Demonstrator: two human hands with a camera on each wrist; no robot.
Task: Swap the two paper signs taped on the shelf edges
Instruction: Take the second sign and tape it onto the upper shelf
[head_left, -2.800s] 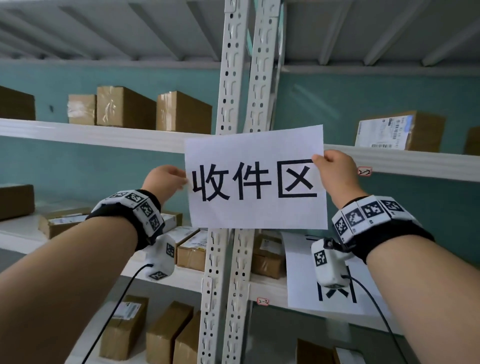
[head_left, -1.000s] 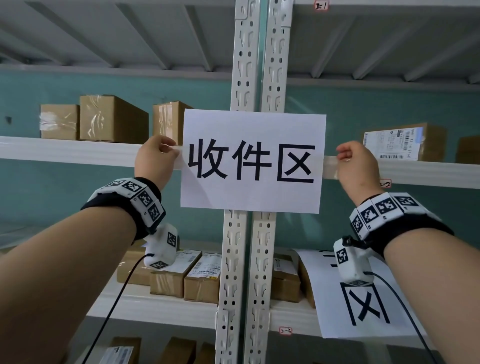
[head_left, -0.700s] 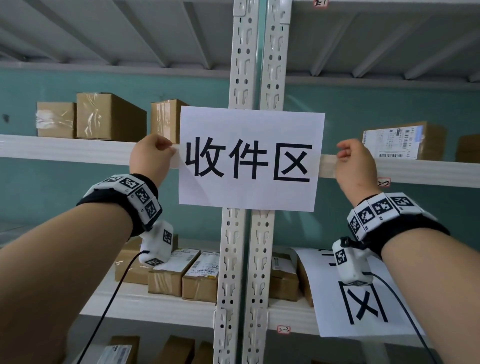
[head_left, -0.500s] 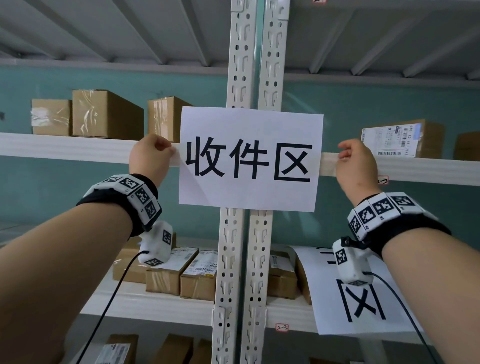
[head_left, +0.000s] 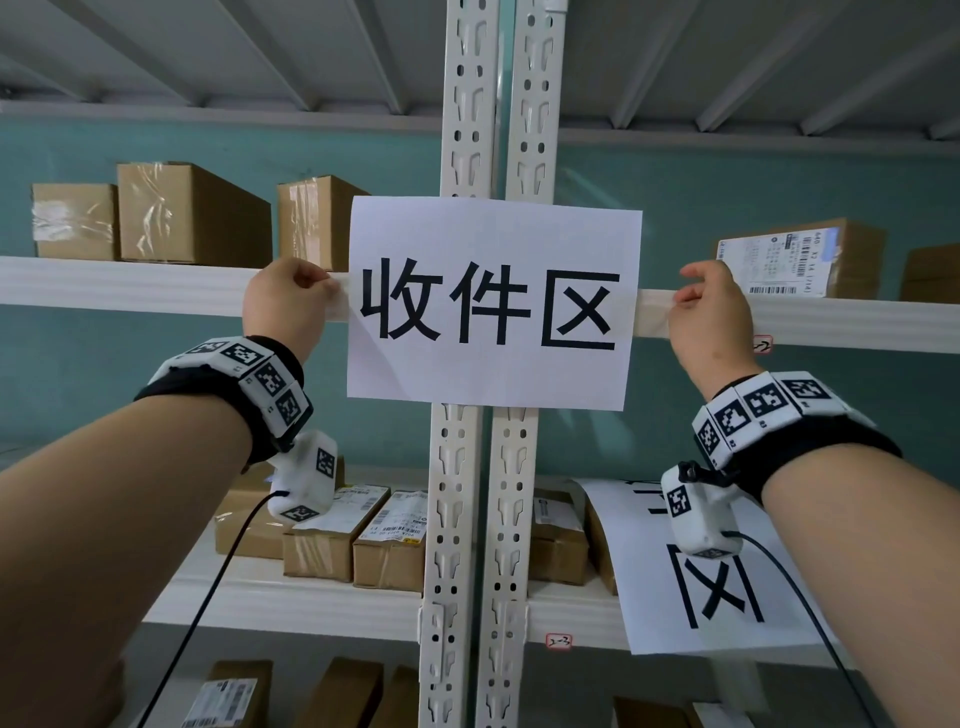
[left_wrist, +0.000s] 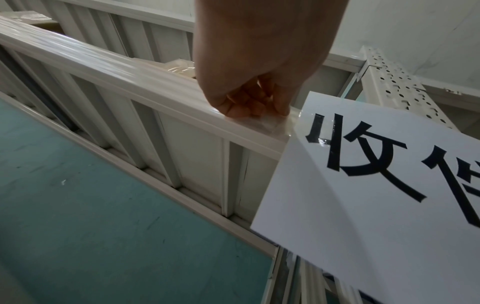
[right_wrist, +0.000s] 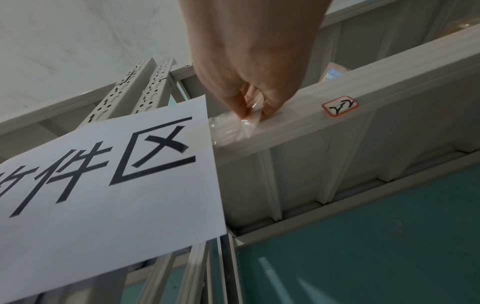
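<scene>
sign (head_left: 491, 371) raised to shelf edge (head_left: 130, 286), left hand (head_left: 280, 312) gripping left tape (head_left: 338, 304), right hand (head_left: 711, 322) pinching right tape (head_left: 652, 314), lower sign (head_left: 639, 571) half hidden

Two paper signs (head_left: 493, 306) (head_left: 644, 587), two hands (head_left: 283, 306) (head_left: 709, 317), two uprights (head_left: 457, 130) (head_left: 535, 130)

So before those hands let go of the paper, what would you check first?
1. 收件区 sign sits level across the upper shelf edge: ok.
2. Left tape strip lies flat on the edge under the left hand: ok.
3. Right tape strip is fully stuck down: not ok. The right hand pinches its end, which is lifted off the edge.
4. Tape holds the paper firmly enough: cannot tell.
5. Second sign hangs from a shelf edge: not ok. It lies on the lower shelf, draped over the front.
</scene>
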